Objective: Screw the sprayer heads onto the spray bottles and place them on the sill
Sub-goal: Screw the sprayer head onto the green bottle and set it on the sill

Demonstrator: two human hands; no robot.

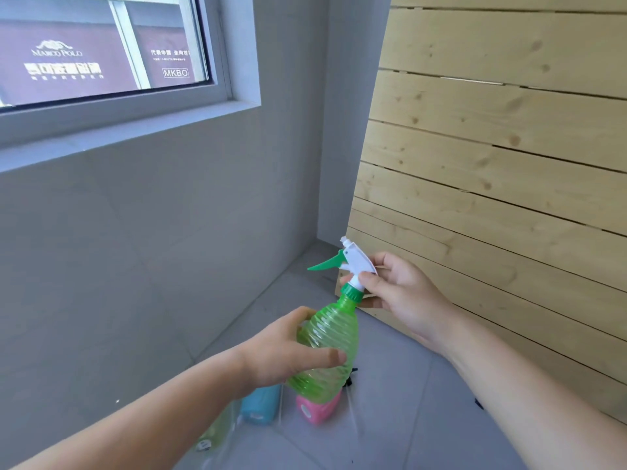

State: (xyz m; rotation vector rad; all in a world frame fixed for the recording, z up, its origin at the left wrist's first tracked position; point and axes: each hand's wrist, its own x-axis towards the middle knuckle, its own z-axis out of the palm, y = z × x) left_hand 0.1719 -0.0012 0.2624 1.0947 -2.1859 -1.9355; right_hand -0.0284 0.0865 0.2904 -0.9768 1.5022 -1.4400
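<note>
Mid-step: screwing the sprayer head (353, 262) onto the green bottle (325, 351). Both are off the floor, held in front of me, bottle tilted with its neck up and to the right.

Left hand (288, 351) is wrapped round the ribbed bottle body, thumb across the front, fingers behind. It's the anchor. Right hand (400, 293) is closed on the head at the white neck just above the green collar (349, 293), thumb in front, fingers behind. Trigger points left, nozzle up.

The collar sits on the bottle neck with no visible gap, so I judge the thread is engaged. Can't tell from here whether it's fully tight.

Next move as I see it: keep turning the collar, not the white body, until it stops, with the bottle locked by the left hand. Watch for cross-threading; the head looks in line with the neck, so probably fine. Then lift to the sill (118, 137), which is up and left, well apart from where I'm holding. Nothing stands on the part of it I can see.

More work is waiting on the floor (390, 418) below the bottle: a pink bottle (315, 410) and a blue one (259, 408), both partly hidden by my hand and the green bottle. Whether they have heads on, I can't tell. Something pale green (217, 429) lies left of them; unclear.
</note>
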